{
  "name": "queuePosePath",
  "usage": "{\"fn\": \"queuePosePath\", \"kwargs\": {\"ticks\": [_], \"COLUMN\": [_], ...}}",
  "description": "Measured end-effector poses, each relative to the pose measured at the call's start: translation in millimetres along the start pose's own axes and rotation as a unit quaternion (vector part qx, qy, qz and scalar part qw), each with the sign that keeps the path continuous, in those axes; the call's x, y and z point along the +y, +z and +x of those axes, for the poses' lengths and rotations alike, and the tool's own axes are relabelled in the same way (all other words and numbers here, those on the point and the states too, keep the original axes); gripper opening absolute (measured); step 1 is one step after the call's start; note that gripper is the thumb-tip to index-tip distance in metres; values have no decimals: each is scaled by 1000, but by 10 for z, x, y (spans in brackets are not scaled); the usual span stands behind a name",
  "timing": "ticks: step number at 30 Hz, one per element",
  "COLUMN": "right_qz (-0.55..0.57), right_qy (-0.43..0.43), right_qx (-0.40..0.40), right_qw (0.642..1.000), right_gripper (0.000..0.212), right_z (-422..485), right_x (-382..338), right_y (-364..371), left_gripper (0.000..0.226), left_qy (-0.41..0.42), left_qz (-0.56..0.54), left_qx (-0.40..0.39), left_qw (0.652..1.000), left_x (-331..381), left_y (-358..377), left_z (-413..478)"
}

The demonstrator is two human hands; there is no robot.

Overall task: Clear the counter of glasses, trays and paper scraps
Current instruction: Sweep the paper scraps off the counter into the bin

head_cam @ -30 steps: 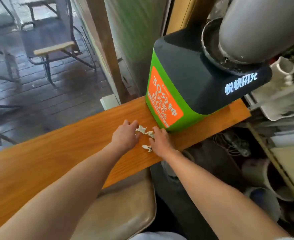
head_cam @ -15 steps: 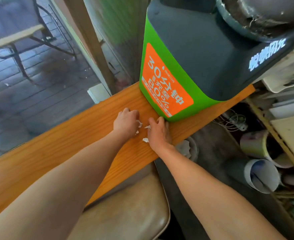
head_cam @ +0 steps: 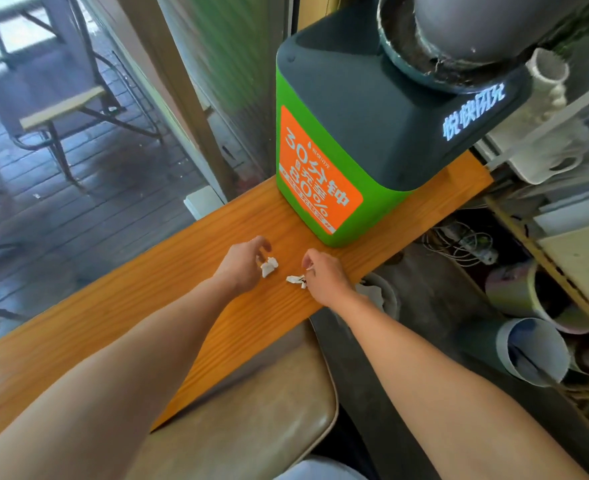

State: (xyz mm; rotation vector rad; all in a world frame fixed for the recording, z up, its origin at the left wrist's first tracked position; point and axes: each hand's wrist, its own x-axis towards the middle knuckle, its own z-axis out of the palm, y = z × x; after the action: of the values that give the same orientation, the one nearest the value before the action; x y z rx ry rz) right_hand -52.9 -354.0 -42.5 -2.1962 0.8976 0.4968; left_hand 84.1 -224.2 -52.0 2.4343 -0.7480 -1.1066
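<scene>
Looks like a café or small shop, seen at a window bar. A wooden counter (head_cam: 147, 306) runs along the glass. Far left outside: decking and a metal-framed chair (head_cam: 61, 109). A green charging kiosk (head_cam: 338, 133) with an orange sticker stands on the counter's far end. Right: cable tangle (head_cam: 466, 240), rolled paper tubes (head_cam: 528, 351). Near: padded seat (head_cam: 251, 410).

Left hand (head_cam: 243, 265) and right hand (head_cam: 325, 279) now apart, paper scraps (head_cam: 269, 267) no longer bunched between them.
</scene>
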Motion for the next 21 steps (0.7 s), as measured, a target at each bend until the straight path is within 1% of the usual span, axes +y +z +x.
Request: {"fn": "queuePosePath", "kwargs": {"ticks": [4, 7, 8, 11, 13, 14, 17, 19, 21], "right_qz": [-4, -17, -29, -88, -122, -133, -146, -146, -133], "right_qy": [18, 11, 6, -8, -13, -14, -21, -25, -18], "right_qx": [-17, -12, -6, 20, 46, 61, 97, 105, 106], "right_qw": [1000, 1000, 1000, 996, 991, 989, 984, 983, 985], "right_gripper": [20, 12, 12, 31, 39, 40, 32, 28, 26], "right_z": [-77, -90, -88, -68, -57, -51, -51, -65, -95], "right_x": [-36, -35, -26, 38, 83, 106, 133, 128, 100], "right_y": [27, 116, 165, 361, 489, 548, 652, 668, 647], "left_gripper": [28, 19, 22, 31, 36, 36, 23, 14, 11], "left_qy": [-4, 39, 56, 81, 87, 87, 88, 95, 103], "left_qz": [1, 46, 68, 125, 159, 172, 185, 196, 196], "left_qx": [-5, 29, 50, 113, 123, 122, 128, 122, 107], "left_qw": [1000, 998, 995, 982, 976, 974, 971, 968, 969], "left_x": [-56, -68, -74, -96, -126, -144, -161, -172, -196], "left_y": [88, 181, 229, 380, 477, 521, 594, 604, 578], "left_z": [-113, -130, -127, -113, -79, -58, -18, -16, -27]}}
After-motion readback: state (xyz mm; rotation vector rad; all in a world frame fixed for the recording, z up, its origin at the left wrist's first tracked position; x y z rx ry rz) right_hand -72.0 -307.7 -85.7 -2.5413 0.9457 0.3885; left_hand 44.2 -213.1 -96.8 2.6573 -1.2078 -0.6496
